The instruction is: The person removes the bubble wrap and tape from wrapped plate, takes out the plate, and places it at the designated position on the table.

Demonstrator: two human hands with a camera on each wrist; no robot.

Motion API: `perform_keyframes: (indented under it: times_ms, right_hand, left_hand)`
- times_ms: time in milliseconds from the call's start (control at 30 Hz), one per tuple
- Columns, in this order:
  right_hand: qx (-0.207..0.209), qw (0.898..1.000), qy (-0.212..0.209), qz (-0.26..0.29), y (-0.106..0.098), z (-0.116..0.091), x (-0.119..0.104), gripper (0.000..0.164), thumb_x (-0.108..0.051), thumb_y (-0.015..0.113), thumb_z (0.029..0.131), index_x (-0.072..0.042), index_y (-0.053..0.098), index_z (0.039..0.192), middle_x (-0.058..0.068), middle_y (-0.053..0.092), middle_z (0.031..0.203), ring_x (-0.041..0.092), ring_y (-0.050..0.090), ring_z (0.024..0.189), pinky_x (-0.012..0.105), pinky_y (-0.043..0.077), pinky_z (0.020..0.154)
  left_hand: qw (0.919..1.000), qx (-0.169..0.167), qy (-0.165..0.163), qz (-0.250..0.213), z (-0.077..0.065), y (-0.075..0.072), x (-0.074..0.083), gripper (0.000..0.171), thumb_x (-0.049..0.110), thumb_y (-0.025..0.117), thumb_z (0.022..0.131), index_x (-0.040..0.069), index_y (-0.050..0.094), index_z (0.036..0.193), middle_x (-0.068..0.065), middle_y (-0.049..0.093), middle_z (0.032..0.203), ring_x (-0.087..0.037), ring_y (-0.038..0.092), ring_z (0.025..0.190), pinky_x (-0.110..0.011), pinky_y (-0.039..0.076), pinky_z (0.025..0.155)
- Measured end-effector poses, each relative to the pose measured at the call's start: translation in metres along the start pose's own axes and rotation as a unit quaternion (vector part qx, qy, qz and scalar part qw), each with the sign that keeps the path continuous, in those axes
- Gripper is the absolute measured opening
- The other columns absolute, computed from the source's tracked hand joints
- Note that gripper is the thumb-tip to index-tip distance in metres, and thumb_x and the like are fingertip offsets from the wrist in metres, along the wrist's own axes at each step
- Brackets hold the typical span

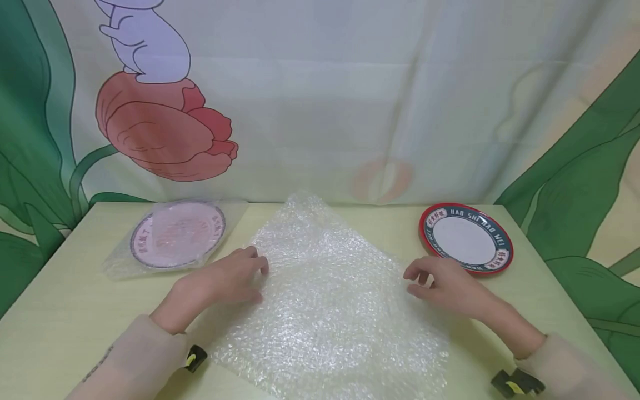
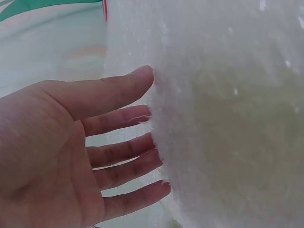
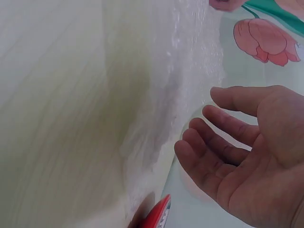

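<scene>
I'm watching the clear bubble-wrap sheet (image 1: 325, 311) running off the head view's bottom edge; at right, the bare right hand (image 1: 452, 284) is hiding some rim of the round red-edged white plate (image 1: 465, 240).

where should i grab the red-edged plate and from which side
Probably pinch the right rim of the plate, coming from the right: its wide band gives thumb and fingers an edge around the white centre, and that side faces away from the bubble wrap. The right hand is nearer the front-left edge.
</scene>
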State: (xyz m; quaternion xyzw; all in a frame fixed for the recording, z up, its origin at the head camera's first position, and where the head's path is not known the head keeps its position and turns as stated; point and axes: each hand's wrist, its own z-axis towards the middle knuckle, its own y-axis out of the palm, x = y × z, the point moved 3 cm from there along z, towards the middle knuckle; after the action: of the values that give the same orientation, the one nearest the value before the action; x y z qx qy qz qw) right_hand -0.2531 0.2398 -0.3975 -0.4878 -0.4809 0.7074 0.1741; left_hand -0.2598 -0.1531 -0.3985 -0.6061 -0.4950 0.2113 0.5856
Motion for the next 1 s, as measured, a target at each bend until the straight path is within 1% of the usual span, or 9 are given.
perform_keyframes:
  times_ms: [167, 300, 433, 600, 767, 900, 1000]
  right_hand:
    - [-0.008, 1.0, -0.01, -0.011, 0.006, 0.004, -0.007, 0.019, -0.01, 0.077, 0.09, -0.007, 0.073, 0.108, 0.001, 0.07, 0.103, 0.02, 0.062, 0.094, 0.033, 0.054, 0.077]
    - [-0.024, 1.0, -0.003, -0.009, 0.011, 0.009, -0.009, 0.022, -0.01, 0.078, 0.09, -0.005, 0.073, 0.11, 0.002, 0.07, 0.103, 0.021, 0.062, 0.094, 0.033, 0.055, 0.076]
    - [-0.036, 0.999, -0.007, -0.018, 0.016, 0.012, -0.01, 0.024, -0.01, 0.077, 0.089, -0.004, 0.073, 0.112, 0.002, 0.07, 0.104, 0.021, 0.062, 0.094, 0.035, 0.055, 0.078]
    - [-0.047, 0.998, -0.012, -0.029, 0.02, 0.014, -0.01, 0.026, -0.009, 0.078, 0.088, -0.004, 0.072, 0.113, 0.001, 0.069, 0.104, 0.02, 0.062, 0.094, 0.037, 0.054, 0.081]
    - [-0.058, 0.998, -0.008, -0.035, 0.023, 0.014, -0.011, 0.027, -0.009, 0.079, 0.087, -0.005, 0.072, 0.113, 0.0, 0.067, 0.103, 0.019, 0.061, 0.093, 0.038, 0.054, 0.083]
    - [-0.069, 0.997, -0.004, -0.043, 0.025, 0.015, -0.01, 0.028, -0.011, 0.081, 0.087, -0.006, 0.072, 0.113, 0.0, 0.065, 0.104, 0.02, 0.061, 0.094, 0.038, 0.054, 0.083]
    - [-0.077, 0.996, 0.0, -0.049, 0.026, 0.015, -0.009, 0.031, -0.013, 0.082, 0.086, -0.007, 0.071, 0.114, 0.0, 0.065, 0.107, 0.02, 0.06, 0.095, 0.038, 0.054, 0.084]
  left_hand:
    - [0.9999, -0.002, 0.011, 0.006, -0.001, -0.001, 0.001, 0.037, 0.022, 0.082, 0.088, 0.008, 0.067, 0.118, -0.011, 0.057, 0.114, -0.027, 0.055, 0.104, -0.045, 0.05, 0.092]
    - [0.9996, 0.0, 0.023, 0.014, -0.004, -0.002, 0.001, 0.038, 0.022, 0.081, 0.089, 0.007, 0.066, 0.121, -0.011, 0.057, 0.113, -0.027, 0.055, 0.103, -0.045, 0.05, 0.092]
    - [0.9994, 0.002, 0.033, 0.013, -0.006, -0.002, 0.0, 0.038, 0.022, 0.079, 0.091, 0.006, 0.066, 0.123, -0.011, 0.058, 0.114, -0.027, 0.056, 0.103, -0.045, 0.05, 0.092]
    - [0.9992, -0.001, 0.041, 0.002, -0.008, -0.003, -0.001, 0.039, 0.023, 0.078, 0.092, 0.005, 0.066, 0.125, -0.012, 0.059, 0.117, -0.027, 0.057, 0.106, -0.046, 0.05, 0.095]
    - [0.9987, 0.0, 0.05, -0.009, -0.01, -0.005, -0.003, 0.039, 0.024, 0.077, 0.093, 0.005, 0.065, 0.126, -0.011, 0.059, 0.118, -0.027, 0.057, 0.108, -0.047, 0.049, 0.097]
    - [0.9978, 0.01, 0.06, -0.027, -0.011, -0.007, -0.007, 0.035, 0.022, 0.076, 0.094, 0.008, 0.066, 0.124, -0.009, 0.06, 0.12, -0.027, 0.058, 0.111, -0.048, 0.048, 0.1]
    - [0.9973, 0.021, 0.059, -0.039, -0.012, -0.008, -0.011, 0.031, 0.021, 0.075, 0.095, 0.01, 0.067, 0.123, -0.007, 0.061, 0.121, -0.027, 0.058, 0.113, -0.048, 0.049, 0.099]
